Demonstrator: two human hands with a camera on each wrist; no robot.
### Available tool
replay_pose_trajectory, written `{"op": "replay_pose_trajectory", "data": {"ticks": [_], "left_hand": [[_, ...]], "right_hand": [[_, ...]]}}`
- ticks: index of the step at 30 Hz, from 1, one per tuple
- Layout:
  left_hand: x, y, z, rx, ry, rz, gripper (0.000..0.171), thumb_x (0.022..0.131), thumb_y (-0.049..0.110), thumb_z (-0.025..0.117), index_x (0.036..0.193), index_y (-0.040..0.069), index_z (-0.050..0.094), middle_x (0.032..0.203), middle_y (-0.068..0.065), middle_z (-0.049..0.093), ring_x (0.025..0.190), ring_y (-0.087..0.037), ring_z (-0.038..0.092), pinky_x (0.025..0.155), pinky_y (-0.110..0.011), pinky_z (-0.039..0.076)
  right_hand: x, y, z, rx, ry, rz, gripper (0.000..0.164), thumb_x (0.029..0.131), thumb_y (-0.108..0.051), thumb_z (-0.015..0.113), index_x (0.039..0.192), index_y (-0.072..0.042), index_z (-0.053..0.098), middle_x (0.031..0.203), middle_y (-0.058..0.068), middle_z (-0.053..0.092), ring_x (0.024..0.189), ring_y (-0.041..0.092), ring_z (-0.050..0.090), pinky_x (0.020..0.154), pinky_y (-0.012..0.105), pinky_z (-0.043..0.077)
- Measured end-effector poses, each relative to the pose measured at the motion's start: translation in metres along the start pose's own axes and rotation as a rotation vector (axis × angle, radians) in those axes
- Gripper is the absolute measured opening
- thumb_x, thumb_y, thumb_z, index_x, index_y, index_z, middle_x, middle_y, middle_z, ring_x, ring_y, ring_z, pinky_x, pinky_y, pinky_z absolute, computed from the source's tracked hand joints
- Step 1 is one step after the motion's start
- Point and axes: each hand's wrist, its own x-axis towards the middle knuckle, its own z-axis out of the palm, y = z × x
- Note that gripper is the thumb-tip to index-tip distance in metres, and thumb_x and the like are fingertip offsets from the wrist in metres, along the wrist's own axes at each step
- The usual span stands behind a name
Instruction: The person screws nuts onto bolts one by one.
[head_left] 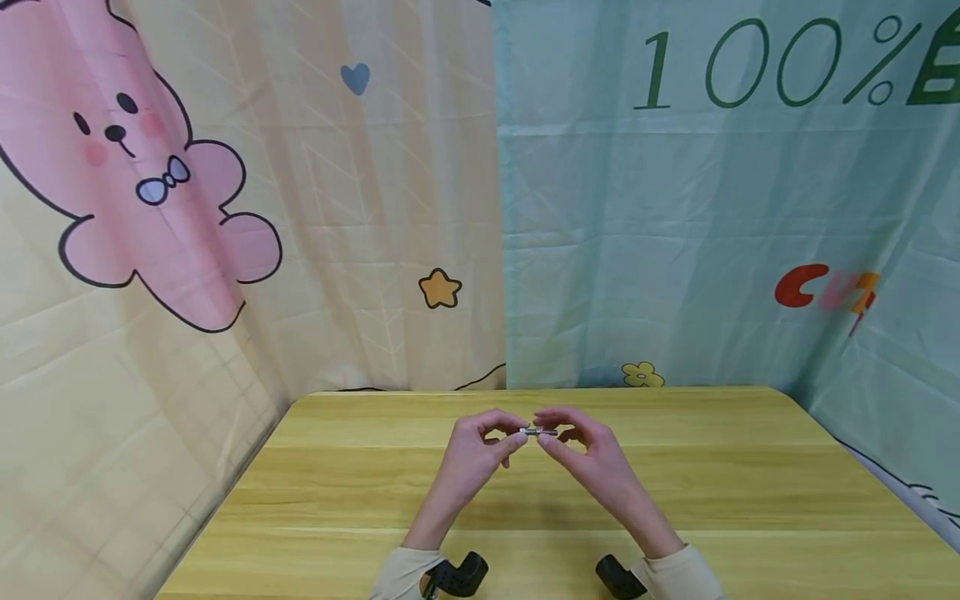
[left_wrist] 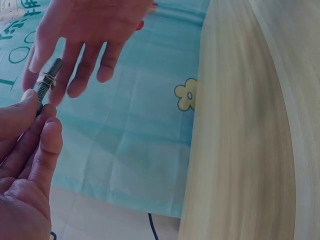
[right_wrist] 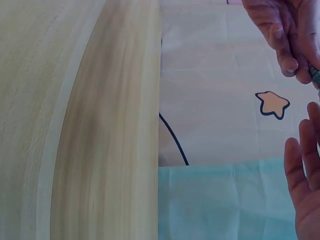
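Note:
A small metal bolt (left_wrist: 53, 66) with a threaded shank carries a nut (left_wrist: 46, 80) partway along it. My left hand (head_left: 477, 450) pinches the bolt's head end between thumb and fingers, above the table. In the left wrist view the left hand (left_wrist: 27, 165) covers that end. Close around the nut and free end is my right hand (head_left: 592, 458), its thumb and fingers spread apart. The right hand (left_wrist: 95, 25) has its other fingers extended in the left wrist view. Only part of the bolt (right_wrist: 315, 75) shows in the right wrist view, at the edge.
Beneath both hands lies a wooden table (head_left: 360, 475). A beige curtain (head_left: 337, 208) and a teal curtain (head_left: 600, 225) hang behind it. Black wrist mounts (head_left: 468, 575) sit at the sleeves (head_left: 678, 575).

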Motion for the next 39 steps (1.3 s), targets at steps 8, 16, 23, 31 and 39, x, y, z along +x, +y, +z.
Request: {"op": "replay_pose_trajectory", "data": {"ticks": [8,16,23,31,39], "left_hand": [[0.0003,-0.0008,-0.0005,0.006,0.010,-0.005,0.008,0.091,0.000,0.069,0.098,-0.001,0.072,0.089,-0.008,0.066,0.075,-0.016,0.056,0.057,-0.027,0.053],[0.0004,-0.0010,-0.0004,0.007,0.008,-0.014,0.008,0.091,0.001,0.069,0.098,-0.001,0.072,0.090,-0.006,0.066,0.074,-0.015,0.056,0.057,-0.026,0.052],[0.0000,0.0011,0.0012,0.000,0.006,-0.010,0.008,0.090,-0.001,0.069,0.097,-0.003,0.072,0.089,-0.008,0.066,0.074,-0.016,0.056,0.056,-0.026,0.052],[-0.0003,0.0013,0.0020,0.005,-0.002,0.001,0.008,0.091,-0.001,0.068,0.097,-0.002,0.072,0.089,-0.008,0.066,0.075,-0.016,0.056,0.056,-0.023,0.051],[-0.0001,0.0004,0.0019,-0.012,0.011,-0.007,0.009,0.091,-0.001,0.068,0.098,-0.003,0.072,0.089,-0.010,0.066,0.074,-0.033,0.057,0.055,-0.020,0.049]], "right_hand": [[0.0006,0.0020,-0.0006,0.035,-0.021,-0.081,0.025,0.090,-0.007,0.071,0.114,-0.014,0.067,0.110,-0.003,0.066,0.098,0.017,0.063,0.083,0.035,0.053],[0.0003,0.0002,0.0003,-0.015,-0.028,-0.035,0.016,0.092,-0.021,0.072,0.108,-0.021,0.069,0.103,-0.008,0.067,0.088,0.015,0.062,0.078,0.032,0.051],[-0.0008,0.0006,0.0011,-0.050,-0.027,0.016,0.011,0.096,-0.028,0.066,0.103,-0.021,0.071,0.094,-0.005,0.069,0.083,0.020,0.061,0.072,0.031,0.050],[-0.0009,-0.0007,0.0015,-0.049,-0.022,0.082,0.018,0.099,-0.036,0.059,0.101,-0.024,0.072,0.094,-0.008,0.070,0.090,0.015,0.062,0.078,0.036,0.049],[0.0007,0.0017,0.0006,0.038,-0.057,-0.037,0.028,0.093,-0.009,0.069,0.119,-0.017,0.064,0.116,-0.002,0.064,0.108,0.019,0.059,0.084,0.035,0.051]]}}
